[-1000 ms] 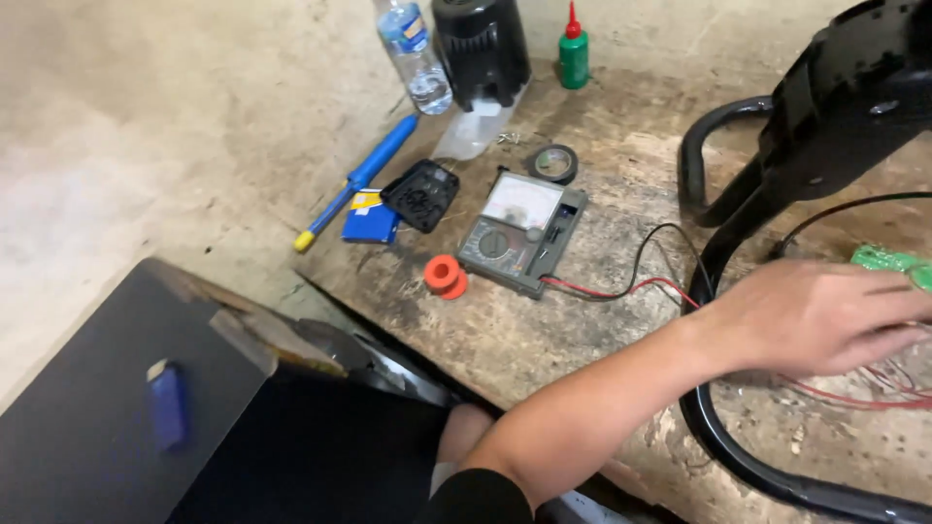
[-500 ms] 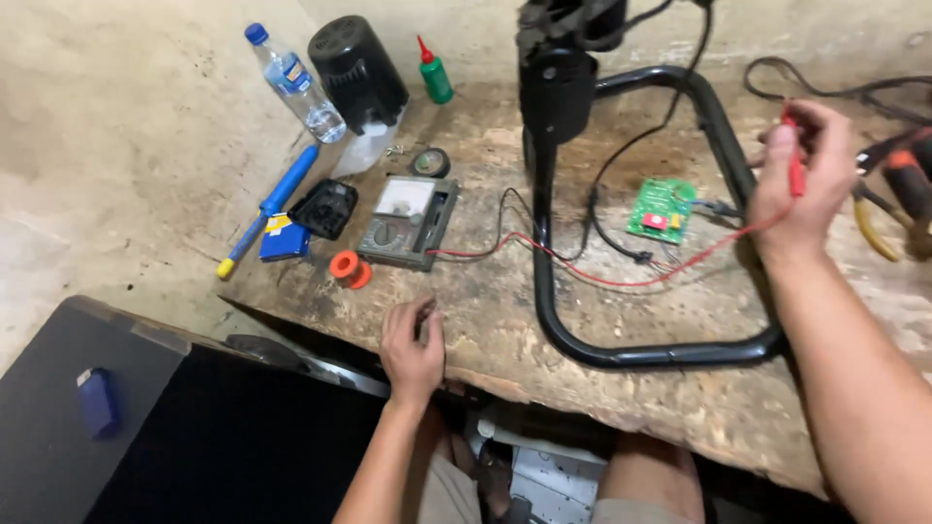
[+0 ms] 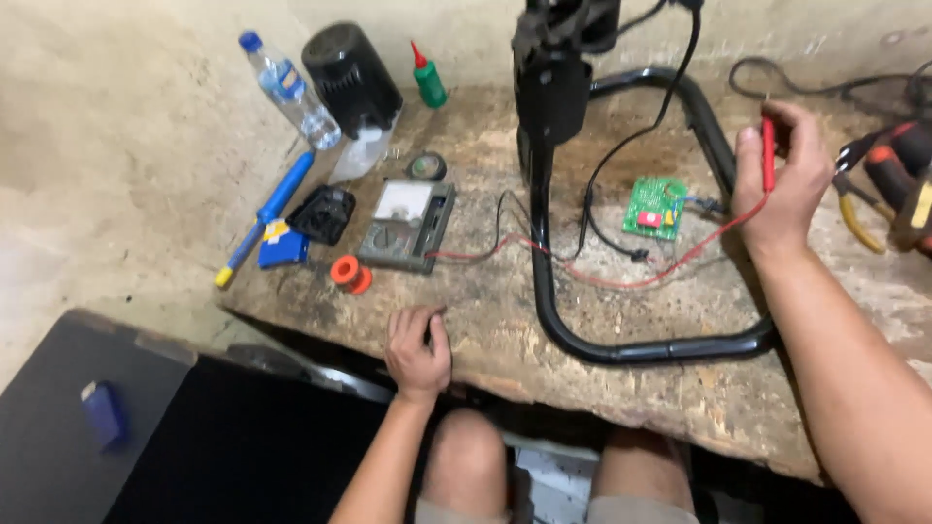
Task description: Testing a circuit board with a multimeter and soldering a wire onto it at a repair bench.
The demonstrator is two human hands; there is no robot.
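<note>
Currently a red probe (image 3: pixel 768 155) is pinched upright in the right hand (image 3: pixel 782 189), the fingers curled closed around its shaft, at the far right of the bench (image 3: pixel 505 320). A red lead (image 3: pixel 680 257) is seen trailing from the probe leftward across the wood, under the black tube frame (image 3: pixel 621 344), to the meter (image 3: pixel 406 225). A green board (image 3: pixel 654 207) lies just left of that hand, inside the frame's loop, apart from the probe tip as far as can be told.

The left hand (image 3: pixel 418 351) is rested on the near edge of the bench, fingers loosely bent; a small dark object seems to be held between thumb and fingers, but what it is cannot be told. The meter lies flat, just beyond that hand. An orange spool (image 3: pixel 349 274) is placed near the meter's near-left corner, with a blue tool (image 3: pixel 264 217) and a small black part (image 3: pixel 323 213) further left. At the far left stand a water bottle (image 3: pixel 287 89), a black cylinder (image 3: pixel 351 66) and a green bottle with a red tip (image 3: pixel 425 78). Pliers (image 3: pixel 864 194) lie at the right edge, just beside the right hand.
</note>
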